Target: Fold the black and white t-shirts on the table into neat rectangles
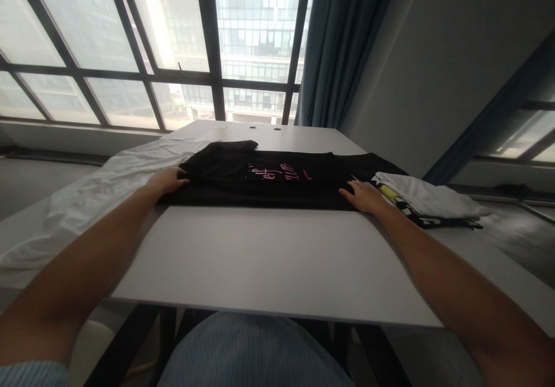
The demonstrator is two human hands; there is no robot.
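Observation:
A black T-shirt with pink lettering lies across the white table, its near part folded over in a long strip. At the strip's left end, my left hand is closed on the cloth, thumb and fingers at the fold. My right hand grips the same fold near its right end. Some of the fingertips are hidden against the dark fabric. A sleeve of the shirt stretches beyond each hand.
White cloth is spread along the left side of the table. Folded clothes, white over black and yellow, are stacked beside my right forearm. Behind the table stand windows and a blue curtain.

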